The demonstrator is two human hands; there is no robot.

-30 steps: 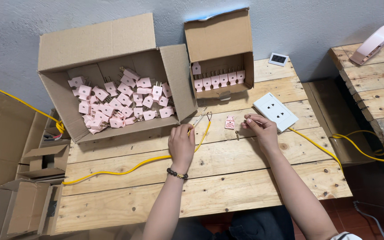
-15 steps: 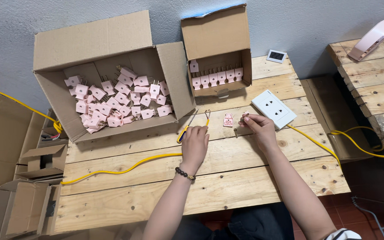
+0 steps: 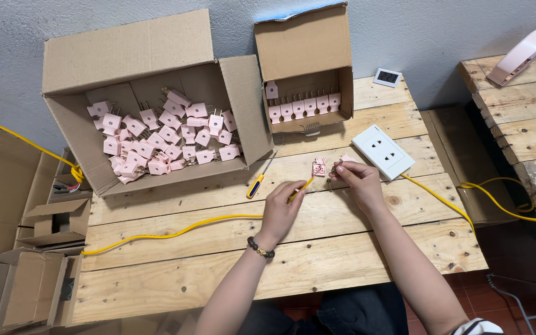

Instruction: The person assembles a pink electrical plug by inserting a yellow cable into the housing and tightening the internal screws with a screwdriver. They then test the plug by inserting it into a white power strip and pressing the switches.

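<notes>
My left hand [image 3: 282, 208] pinches the free end of a yellow cable [image 3: 175, 232] that runs left across the wooden table [image 3: 218, 273]. My right hand [image 3: 356, 181] holds a small plug part [image 3: 335, 167] between its fingertips, close to the cable end. An opened pink plug half [image 3: 319, 166] lies on the table between the two hands. Just left of my left hand lies a screwdriver [image 3: 257, 183] with a yellow handle, which neither hand touches.
A large cardboard box [image 3: 125, 59] full of pink plugs stands at the back left; a smaller box [image 3: 302, 43] holds plugs in a row. A white socket plate [image 3: 383, 151] with a second yellow cable lies right. More boxes sit on the floor at left.
My left hand has slid right along the cable toward the pink plug half. The screwdriver now lies uncovered beside it. My right hand has stayed near the plug.
</notes>
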